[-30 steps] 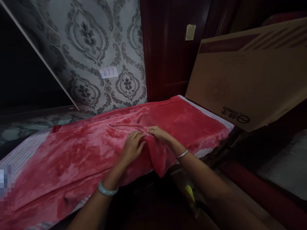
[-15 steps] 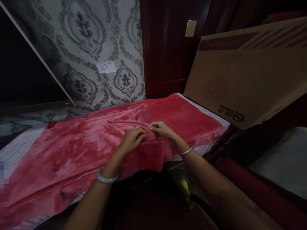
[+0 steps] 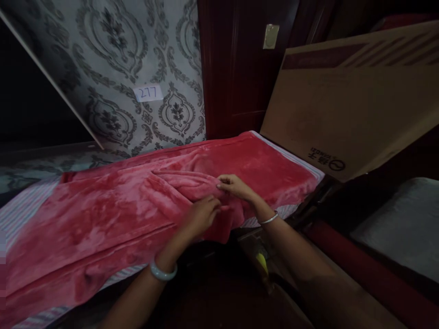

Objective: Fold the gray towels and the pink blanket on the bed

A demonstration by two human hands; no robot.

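A plush red-pink blanket (image 3: 113,201) lies along a surface covered with a striped cloth (image 3: 30,205). Its middle is bunched into loose folds. My right hand (image 3: 235,186) pinches one of these folds between thumb and fingers. Just nearer to me and to the left, my left hand (image 3: 205,214) has its fingers curled together on the blanket's near part, slightly smeared by motion. A bracelet shows on each wrist.
A large cardboard sheet or box (image 3: 353,96) leans at the right, beyond the blanket's end. Patterned wallpaper (image 3: 116,59) and a dark red door (image 3: 236,68) stand behind. A pale cushion-like thing (image 3: 404,224) is at the lower right.
My left hand has moved right and toward me, drawing the near fold of the blanket with it. My right hand stays at nearly the same spot on the fold.
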